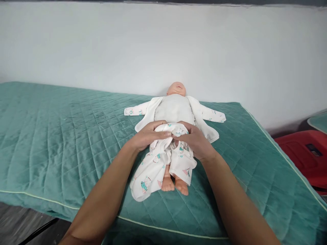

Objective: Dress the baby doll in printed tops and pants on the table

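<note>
White baby pants with pink and teal cartoon prints (150, 166) are bunched up over the lower body of a bald, peach-coloured baby doll (176, 89), and both hands are on them. The left hand (149, 135) is gripping the gathered top edge, thumb on the near side, and the right hand (196, 137) has the same kind of hold just across from it, thumbs almost meeting. Can't really tell what the fingertips are doing behind the cloth. Both bare feet (168, 183) poke out at the bottom, and one pant leg flops off to the left. Doll's on its back on a green quilted cover (76, 143), white long-sleeved printed top (139, 109) spread apart at the front, sleeves out sideways.
</note>
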A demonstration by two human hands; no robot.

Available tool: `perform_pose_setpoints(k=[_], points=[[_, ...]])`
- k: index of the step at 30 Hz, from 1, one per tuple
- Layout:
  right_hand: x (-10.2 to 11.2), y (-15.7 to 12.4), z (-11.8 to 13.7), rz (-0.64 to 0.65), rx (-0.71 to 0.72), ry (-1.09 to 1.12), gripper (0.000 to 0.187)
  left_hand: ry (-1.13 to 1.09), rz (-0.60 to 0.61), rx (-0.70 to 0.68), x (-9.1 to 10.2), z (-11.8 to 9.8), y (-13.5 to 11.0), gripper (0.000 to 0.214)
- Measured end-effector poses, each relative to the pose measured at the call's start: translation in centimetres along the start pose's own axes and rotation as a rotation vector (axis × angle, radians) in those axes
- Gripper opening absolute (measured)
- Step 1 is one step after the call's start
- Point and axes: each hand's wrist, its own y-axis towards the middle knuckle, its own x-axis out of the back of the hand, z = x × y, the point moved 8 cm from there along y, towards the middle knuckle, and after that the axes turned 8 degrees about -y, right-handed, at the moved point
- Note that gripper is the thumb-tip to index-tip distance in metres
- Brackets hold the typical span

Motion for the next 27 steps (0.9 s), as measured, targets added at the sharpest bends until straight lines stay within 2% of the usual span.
perform_pose_setpoints(k=[2,4,11,14,21,23,27], points=[[0.3,0.0,0.0,0.015,0.009,0.079,0.020,0.079,0.086,0.051,-0.3,-0.1,-0.2,0.043],[0.3,-0.1,-0.1,0.042,0.005,0.117,0.018,0.115,0.122,0.082,-0.3,-0.1,-0.4,0.045],[-1.2,-0.8,0.5,0.220,0.031,0.100,0.023,-0.019,0.020,0.015,0.1,0.3,0.1,0.033],[-2.0,-1.2,1.1,0.278,0.042,0.054,0.024,-0.080,-0.024,0.010,0.2,0.6,0.3,0.034],[-2.0,-1.2,1.2,0.235,0.025,-0.004,0.030,-0.021,-0.079,-0.041,0.0,0.1,0.1,0.038],[-1.8,-1.2,1.0,0.228,0.021,0.014,0.033,0.064,-0.117,-0.100,-0.1,-0.4,0.0,0.037],[-1.3,-0.9,0.6,0.160,-0.003,0.003,0.041,0.263,-0.275,-0.278,-0.2,-1.5,-0.4,0.031]])
